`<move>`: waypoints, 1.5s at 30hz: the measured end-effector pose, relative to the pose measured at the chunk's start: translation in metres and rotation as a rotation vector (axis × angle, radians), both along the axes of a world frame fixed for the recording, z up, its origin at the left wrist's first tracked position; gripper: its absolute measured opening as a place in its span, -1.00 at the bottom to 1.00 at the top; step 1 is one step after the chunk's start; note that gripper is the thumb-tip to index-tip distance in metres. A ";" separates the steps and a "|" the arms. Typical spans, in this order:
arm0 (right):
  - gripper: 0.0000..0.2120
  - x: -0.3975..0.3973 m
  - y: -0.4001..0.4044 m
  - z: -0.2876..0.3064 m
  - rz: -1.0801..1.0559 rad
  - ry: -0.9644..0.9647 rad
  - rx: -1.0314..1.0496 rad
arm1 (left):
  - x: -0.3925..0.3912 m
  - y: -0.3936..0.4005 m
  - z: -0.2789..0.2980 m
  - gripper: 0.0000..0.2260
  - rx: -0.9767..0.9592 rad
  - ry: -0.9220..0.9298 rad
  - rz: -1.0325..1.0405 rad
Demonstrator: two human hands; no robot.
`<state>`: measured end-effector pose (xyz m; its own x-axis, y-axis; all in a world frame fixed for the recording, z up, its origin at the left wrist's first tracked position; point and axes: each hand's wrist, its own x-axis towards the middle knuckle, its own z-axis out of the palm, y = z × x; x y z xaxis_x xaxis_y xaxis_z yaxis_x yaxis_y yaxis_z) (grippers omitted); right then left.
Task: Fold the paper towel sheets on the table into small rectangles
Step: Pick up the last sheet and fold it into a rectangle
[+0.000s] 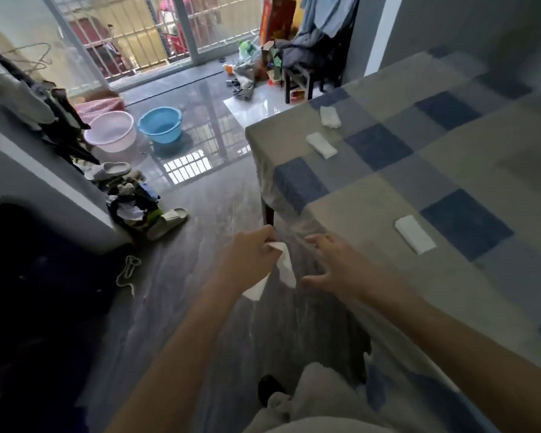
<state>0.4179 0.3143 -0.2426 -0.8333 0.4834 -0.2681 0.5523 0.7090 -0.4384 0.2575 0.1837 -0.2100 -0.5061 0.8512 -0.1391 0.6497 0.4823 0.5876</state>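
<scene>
Paper towel sheets are seen in two states. One limp sheet (277, 270) is held off the table, out over the dark floor (200, 276), at about six o'clock of the frame's centre. It is pinched at its upper end by the curled fingers of the left hand (250, 254) and hangs down in a loose twist, so no fold can be read in it. Just to the right, at roughly three o'clock of that sheet, the right hand (334, 270) is held with fingers spread and relaxed; nothing is gripped by it, and it stands close beside the sheet without touching it.

Further right, on the checked tablecloth (372, 195), three small white pieces are laid: a neat folded rectangle (414, 234) nearest, a second rectangle (320, 145) at about eleven o'clock of it, and a less tidy third piece (330, 117) beyond, near the far corner.

The step in hand is judged to be the start of another sheet, three being apparently done. The free lower end would need to be taken by the right hand, and the sheet spread flat, probably on the cloth, before edges can be matched.
</scene>
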 end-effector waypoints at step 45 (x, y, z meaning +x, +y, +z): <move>-0.87 0.004 0.298 0.045 -0.933 0.305 0.126 | -0.122 0.448 -0.002 -0.73 -0.265 0.164 -0.917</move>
